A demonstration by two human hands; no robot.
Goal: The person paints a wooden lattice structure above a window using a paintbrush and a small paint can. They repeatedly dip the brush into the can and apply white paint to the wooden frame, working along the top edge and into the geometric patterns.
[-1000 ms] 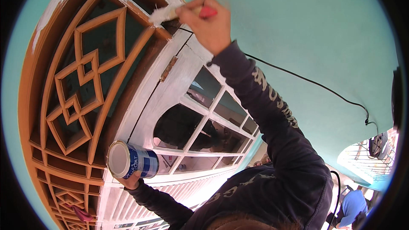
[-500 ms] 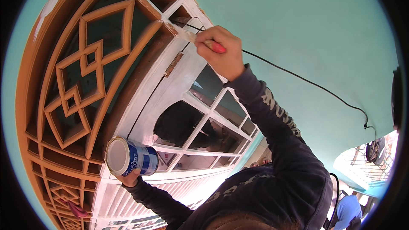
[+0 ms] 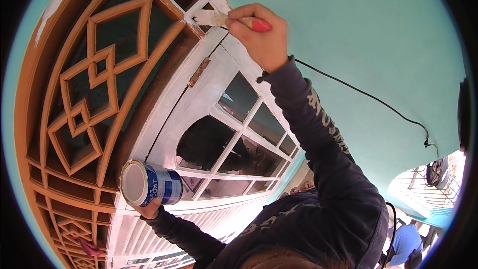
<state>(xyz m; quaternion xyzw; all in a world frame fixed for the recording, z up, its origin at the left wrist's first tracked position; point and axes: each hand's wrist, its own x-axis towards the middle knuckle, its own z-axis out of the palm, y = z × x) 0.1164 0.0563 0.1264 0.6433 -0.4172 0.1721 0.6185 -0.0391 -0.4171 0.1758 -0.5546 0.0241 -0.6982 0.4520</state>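
My right hand [image 3: 263, 40] is closed around a paintbrush [image 3: 261, 24] with a red-tipped handle. Its whitened bristles lie against the white-painted wood where the slim bars of the door frame [image 3: 203, 6] meet. Lower down, my left hand [image 3: 150, 210] grips a blue and white paint can [image 3: 169, 188] from below. The can is tilted with its round mouth towards the view, and pale paint shows inside. Between the hands stands a white door [image 3: 201, 97] with glass panes and a worn hinge [image 3: 199, 72].
Unpainted orange-brown lattice woodwork [image 3: 110, 102] with diamond shapes fills the left side. A turquoise wall [image 3: 358, 35] spans the right, with a black cable [image 3: 356, 93] along it. A pinkish cloth [image 3: 88, 245] hangs at lower left. Someone in blue [image 3: 407, 241] is at lower right.
My right hand has moved up with the paintbrush, whose bristles have gone left and up onto the crossing of the bars. The paint can has shifted only slightly left in the picture.
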